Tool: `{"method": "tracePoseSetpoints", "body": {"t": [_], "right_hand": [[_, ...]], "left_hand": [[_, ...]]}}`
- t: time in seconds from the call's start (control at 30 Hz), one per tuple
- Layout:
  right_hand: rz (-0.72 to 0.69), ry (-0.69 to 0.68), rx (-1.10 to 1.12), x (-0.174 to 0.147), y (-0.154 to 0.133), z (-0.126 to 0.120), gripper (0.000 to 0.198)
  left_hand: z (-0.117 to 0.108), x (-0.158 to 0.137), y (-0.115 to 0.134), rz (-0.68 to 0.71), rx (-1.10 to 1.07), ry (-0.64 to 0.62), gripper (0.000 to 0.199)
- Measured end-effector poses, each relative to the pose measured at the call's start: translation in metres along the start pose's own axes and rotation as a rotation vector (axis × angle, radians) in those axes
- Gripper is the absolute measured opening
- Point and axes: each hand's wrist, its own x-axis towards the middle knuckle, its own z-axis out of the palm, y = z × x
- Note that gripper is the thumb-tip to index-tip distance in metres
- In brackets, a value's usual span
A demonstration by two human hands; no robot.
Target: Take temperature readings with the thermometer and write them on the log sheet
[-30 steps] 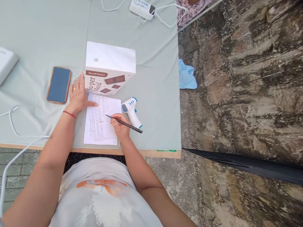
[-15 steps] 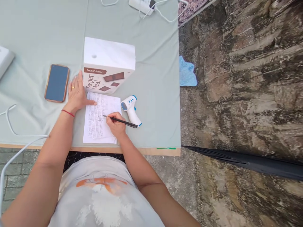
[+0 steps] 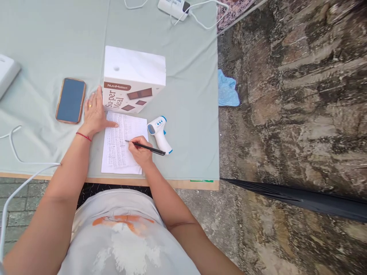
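Observation:
A black pen (image 3: 151,148) is pinched in my right hand (image 3: 141,152), its tip on a white sheet of paper (image 3: 134,126) covered in dense handwriting on its left part. My left hand (image 3: 96,114) lies flat with fingers spread, the thumb resting on the paper's upper left and the other fingers on the cloth beside a white box (image 3: 134,68). The box stands just above the paper and reads "NutriMotion Su-per Meal". Close to the paper's right edge lies a white and blue infrared thermometer (image 3: 159,133).
A smartphone (image 3: 70,100) in a brown case lies left of my left hand. White cables (image 3: 34,164) cross the left side, and a white device (image 3: 173,8) sits at the far edge. Right of the table are a blue cloth (image 3: 228,88) and a stone wall (image 3: 292,99).
The view has shifted slightly, so the things on the table appear a little further right. Both hands keep nearly the same place, and the pen stays at the paper.

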Motion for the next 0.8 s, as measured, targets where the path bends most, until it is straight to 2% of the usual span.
{"method": "tracePoseSetpoints", "body": {"t": [0.3, 0.5, 0.8], "right_hand": [[-0.038, 0.029, 0.069, 0.0013, -0.0020, -0.0001, 0.015], [0.005, 0.005, 0.019, 0.0009, -0.0006, -0.0005, 0.015], [-0.007, 0.013, 0.020, 0.0010, 0.0026, -0.0004, 0.016]], "left_hand": [[-0.0012, 0.0000, 0.0026, -0.012, 0.012, -0.011, 0.167], [-0.0013, -0.0001, 0.0010, -0.002, 0.004, -0.002, 0.167], [-0.0008, 0.0007, -0.0006, -0.001, 0.001, 0.003, 0.168]]}}
